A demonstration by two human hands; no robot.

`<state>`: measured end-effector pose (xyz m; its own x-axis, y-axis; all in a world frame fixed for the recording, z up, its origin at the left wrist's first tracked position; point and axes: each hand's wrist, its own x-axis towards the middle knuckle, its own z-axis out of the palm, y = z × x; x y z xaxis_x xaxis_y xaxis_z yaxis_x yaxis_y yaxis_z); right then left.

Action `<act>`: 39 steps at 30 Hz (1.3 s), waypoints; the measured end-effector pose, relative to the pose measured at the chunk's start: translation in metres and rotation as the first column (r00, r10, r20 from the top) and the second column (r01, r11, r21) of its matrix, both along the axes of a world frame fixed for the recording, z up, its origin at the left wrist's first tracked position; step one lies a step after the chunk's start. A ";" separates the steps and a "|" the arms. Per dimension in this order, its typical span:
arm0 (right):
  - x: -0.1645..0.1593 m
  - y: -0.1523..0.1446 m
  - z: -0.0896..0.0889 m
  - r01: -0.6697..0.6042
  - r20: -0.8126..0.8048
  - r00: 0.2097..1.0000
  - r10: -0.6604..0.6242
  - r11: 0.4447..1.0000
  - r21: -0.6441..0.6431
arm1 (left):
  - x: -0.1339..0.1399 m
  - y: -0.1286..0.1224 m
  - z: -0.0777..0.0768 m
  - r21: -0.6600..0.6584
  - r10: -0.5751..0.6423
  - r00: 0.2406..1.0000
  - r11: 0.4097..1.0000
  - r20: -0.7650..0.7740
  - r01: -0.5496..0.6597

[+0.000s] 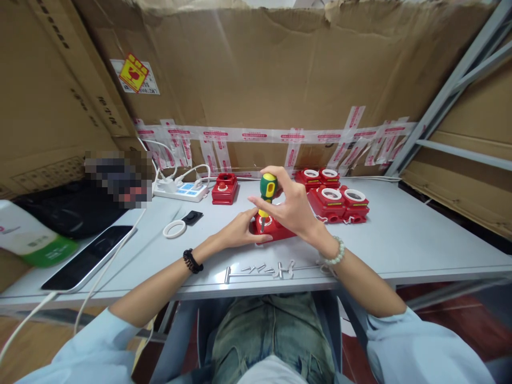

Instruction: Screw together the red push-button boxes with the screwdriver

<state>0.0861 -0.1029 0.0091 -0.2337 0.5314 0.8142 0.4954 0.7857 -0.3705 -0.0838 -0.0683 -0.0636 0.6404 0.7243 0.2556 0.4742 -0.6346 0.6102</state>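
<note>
At the middle of the counter (pixel 404 234), I hold one screwdriver (pixel 265 184) in my right hand (pixel 294 205), its green and yellow handle gripped between thumb and fingers and its shaft pointing down. One red box (pixel 277 230) lies under the tool: just right of my left hand (pixel 239 229), and below and slightly left of my right. My left hand grasps it, thumb along its near edge; whether the screwdriver's tip sits in a screw, I cannot tell.

To the right stand four red housings (pixel 334 209), each topped with a white ring, two far and two near, close together. On the far left of my work is one more red box-shaped part (pixel 224 196), beside one white power strip (pixel 182 191). Nearer and left lie one loose white ring (pixel 175 236) and one black piece (pixel 192 217), just beside each other, and farther left one dark-screened device (pixel 88 258). Along the near edge are two T-shaped metal rods (pixel 228 275) and several screws (pixel 261 267), too small to count.
</note>
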 end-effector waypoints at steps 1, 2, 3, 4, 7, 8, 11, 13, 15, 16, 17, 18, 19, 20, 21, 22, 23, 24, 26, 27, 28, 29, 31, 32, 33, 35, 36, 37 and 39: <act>0.000 -0.001 0.001 0.042 0.010 0.999 -0.042 0.999 0.021 | 0.000 -0.001 0.001 0.000 0.006 1.000 1.000 -0.004 -0.006; 0.000 -0.001 0.003 0.076 0.008 0.997 -0.077 0.996 0.035 | 0.000 -0.001 0.002 0.001 0.011 1.000 1.000 -0.009 -0.011; 0.001 -0.002 0.006 0.091 0.004 0.996 -0.091 0.995 0.034 | 0.000 -0.002 0.003 0.002 0.016 1.000 1.000 -0.013 -0.016; 0.002 -0.003 0.008 0.081 0.001 0.997 -0.081 0.996 0.020 | 0.000 -0.002 0.004 0.005 0.017 1.000 1.000 -0.014 -0.017; 0.007 -0.003 0.017 -0.094 0.027 0.995 0.096 0.992 -0.085 | 0.000 -0.002 0.003 0.009 0.002 1.000 1.000 -0.004 -0.002; 0.009 -0.002 0.020 -0.182 0.036 0.981 0.189 0.974 -0.132 | 0.000 -0.001 0.002 0.006 -0.007 1.000 1.000 -0.002 0.007; 0.015 0.002 0.024 -0.392 0.002 0.914 0.406 0.883 -0.260 | -0.001 0.000 0.000 0.001 -0.013 1.000 1.000 -0.021 0.013; 0.017 0.005 0.023 -0.415 -0.040 0.905 0.423 0.860 -0.296 | -0.002 -0.002 0.001 0.045 0.005 0.999 0.999 -0.040 -0.003; 0.017 0.008 0.020 -0.390 -0.068 0.919 0.388 0.872 -0.296 | -0.005 -0.005 0.006 0.145 0.018 1.000 0.989 -0.007 -0.017; 0.017 0.008 0.019 -0.383 -0.079 0.923 0.377 0.877 -0.289 | -0.006 -0.008 0.010 0.198 0.019 0.999 0.980 0.038 -0.027; 0.016 0.008 0.018 -0.383 -0.085 0.923 0.375 0.880 -0.281 | -0.007 -0.010 0.014 0.237 0.011 0.996 0.971 0.093 -0.033; 0.015 0.008 0.017 -0.386 -0.087 0.922 0.377 0.881 -0.274 | -0.008 -0.013 0.018 0.252 -0.006 0.990 0.967 0.143 -0.030; 0.014 0.008 0.016 -0.389 -0.085 0.921 0.380 0.882 -0.267 | -0.008 -0.015 0.022 0.240 -0.027 0.983 0.971 0.180 -0.017; 0.013 0.008 0.016 -0.387 -0.080 0.922 0.379 0.884 -0.261 | -0.008 -0.017 0.025 0.203 -0.044 0.979 0.979 0.199 0.003; 0.012 0.008 0.015 -0.380 -0.076 0.925 0.374 0.889 -0.255 | -0.008 -0.018 0.027 0.150 -0.053 0.977 0.988 0.206 0.022; 0.011 0.007 0.015 -0.372 -0.072 0.928 0.366 0.894 -0.251 | -0.007 -0.019 0.027 0.095 -0.052 0.977 0.995 0.207 0.033; 0.010 0.007 0.015 -0.364 -0.072 0.931 0.357 0.898 -0.248 | -0.006 -0.019 0.027 0.050 -0.039 0.977 0.998 0.209 0.029; 0.009 0.007 0.014 -0.355 -0.077 0.935 0.347 0.902 -0.245 | -0.005 -0.019 0.026 0.018 -0.019 0.976 1.000 0.219 0.016; 0.006 0.006 0.012 -0.342 -0.095 0.940 0.328 0.909 -0.239 | -0.004 -0.017 0.022 -0.019 0.004 0.966 1.000 0.260 0.001; 0.004 0.006 0.011 -0.335 -0.105 0.942 0.319 0.913 -0.234 | -0.003 -0.015 0.020 -0.033 0.006 0.959 0.999 0.285 0.003; 0.003 0.006 0.010 -0.328 -0.113 0.944 0.310 0.916 -0.232 | -0.002 -0.014 0.019 -0.049 0.008 0.951 0.999 0.309 0.007; 0.001 0.006 0.009 -0.321 -0.120 0.946 0.300 0.919 -0.231 | -0.002 -0.013 0.018 -0.067 0.012 0.944 0.998 0.330 0.011; -0.001 0.006 0.008 -0.302 -0.133 0.951 0.278 0.926 -0.228 | -0.002 -0.011 0.016 -0.099 0.025 0.933 0.995 0.358 0.012; -0.002 0.006 0.007 -0.292 -0.141 0.954 0.265 0.930 -0.223 | -0.001 -0.010 0.016 -0.110 0.033 0.930 0.994 0.367 0.009; -0.002 0.006 0.007 -0.281 -0.147 0.956 0.254 0.934 -0.218 | -0.001 -0.010 0.016 -0.118 0.039 0.926 0.993 0.377 0.006; -0.003 0.006 0.006 -0.259 -0.158 0.960 0.229 0.944 -0.205 | 0.001 -0.008 0.015 -0.135 0.046 0.917 0.991 0.397 0.008; -0.003 0.006 0.006 -0.248 -0.161 0.963 0.218 0.948 -0.201 | 0.002 -0.008 0.014 -0.147 0.048 0.911 0.989 0.411 0.014; -0.003 0.006 0.006 -0.239 -0.163 0.964 0.209 0.951 -0.197 | 0.003 -0.007 0.013 -0.159 0.051 0.902 0.987 0.428 0.020; -0.004 0.006 0.006 -0.241 -0.172 0.963 0.209 0.950 -0.197 | 0.006 -0.005 0.009 -0.177 0.059 0.882 0.984 0.468 0.028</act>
<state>0.0825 -0.0967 0.0147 -0.2538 0.6446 0.7211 0.2424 0.7641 -0.5978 -0.0783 -0.0734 -0.0545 0.4644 0.7936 0.3930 0.1132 -0.4933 0.8625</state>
